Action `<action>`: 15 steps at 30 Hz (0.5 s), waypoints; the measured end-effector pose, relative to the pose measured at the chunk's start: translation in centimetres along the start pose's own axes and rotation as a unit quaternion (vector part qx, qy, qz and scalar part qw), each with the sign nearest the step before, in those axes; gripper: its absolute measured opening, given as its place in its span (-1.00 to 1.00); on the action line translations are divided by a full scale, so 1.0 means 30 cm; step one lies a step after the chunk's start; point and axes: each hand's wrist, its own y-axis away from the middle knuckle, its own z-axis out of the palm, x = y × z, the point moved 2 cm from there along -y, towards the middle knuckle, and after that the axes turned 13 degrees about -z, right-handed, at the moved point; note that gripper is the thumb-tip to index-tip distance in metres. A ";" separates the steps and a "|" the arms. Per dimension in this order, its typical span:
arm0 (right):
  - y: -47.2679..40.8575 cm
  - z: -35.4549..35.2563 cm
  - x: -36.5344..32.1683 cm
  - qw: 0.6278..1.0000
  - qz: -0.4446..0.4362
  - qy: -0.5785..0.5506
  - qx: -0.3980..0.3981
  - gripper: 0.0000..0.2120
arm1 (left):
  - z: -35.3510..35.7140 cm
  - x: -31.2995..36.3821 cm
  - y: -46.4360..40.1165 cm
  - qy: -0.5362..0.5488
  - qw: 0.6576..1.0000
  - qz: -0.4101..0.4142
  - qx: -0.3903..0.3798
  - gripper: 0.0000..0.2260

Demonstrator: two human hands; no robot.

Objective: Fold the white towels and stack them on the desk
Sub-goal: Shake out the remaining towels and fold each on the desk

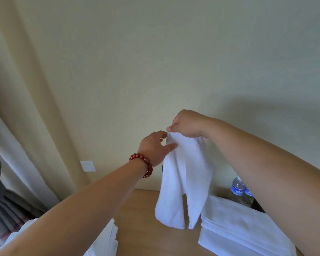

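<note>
right hand: i have it raised above the desk, thumb and fingers pinching the top edge of the white towel.
left hand: just beside my right, thumb and fingers closed on the same towel a little lower down its left edge; a red bead bracelet sits on that wrist.
hanging towel: draped below both hands in two loose tails, lower ends close over the desk; i cannot tell whether they touch it.
desk: wooden top under my hands.
folded stack: white towels lying flat below my right forearm.
other towels: a white pile under my left forearm, at the desk's left edge.
water bottles: two, beyond the folded stack, partly hidden by my right arm.
</note>
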 end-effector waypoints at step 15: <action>0.016 0.020 0.049 0.997 0.014 -0.079 -0.021 -0.71 | -0.085 0.006 -0.051 0.136 0.989 -0.052 -0.013 -0.79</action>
